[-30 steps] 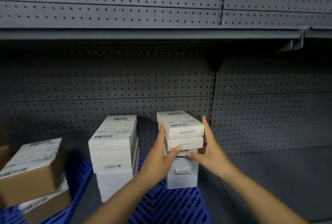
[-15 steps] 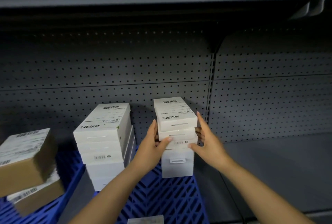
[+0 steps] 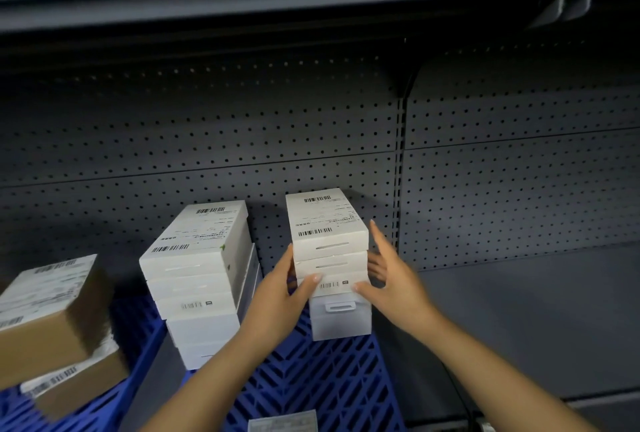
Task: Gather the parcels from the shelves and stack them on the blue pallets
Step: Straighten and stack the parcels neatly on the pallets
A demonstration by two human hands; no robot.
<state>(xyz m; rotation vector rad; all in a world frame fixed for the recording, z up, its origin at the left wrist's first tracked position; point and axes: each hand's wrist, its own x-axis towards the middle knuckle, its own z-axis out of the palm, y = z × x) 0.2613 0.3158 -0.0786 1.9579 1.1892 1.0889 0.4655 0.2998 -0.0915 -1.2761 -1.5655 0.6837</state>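
Right stack [image 3: 329,258] of white parcels, on blue pallet [image 3: 322,379] against far pegboard; left hand [image 3: 282,296] grips its left side, right hand [image 3: 391,287] flat-fingered at right; best squared by even inward pressure, edges flush before release.

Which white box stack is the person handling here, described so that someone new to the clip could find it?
Start at the blue pallet in front of the grey pegboard shelving. Two stacks of white boxes stand on it; take the right-hand stack, nearest the pegboard's vertical seam. Unlike the wider left-hand stack, it is narrower, sits on a translucent box, and has the left hand and right hand on its sides.
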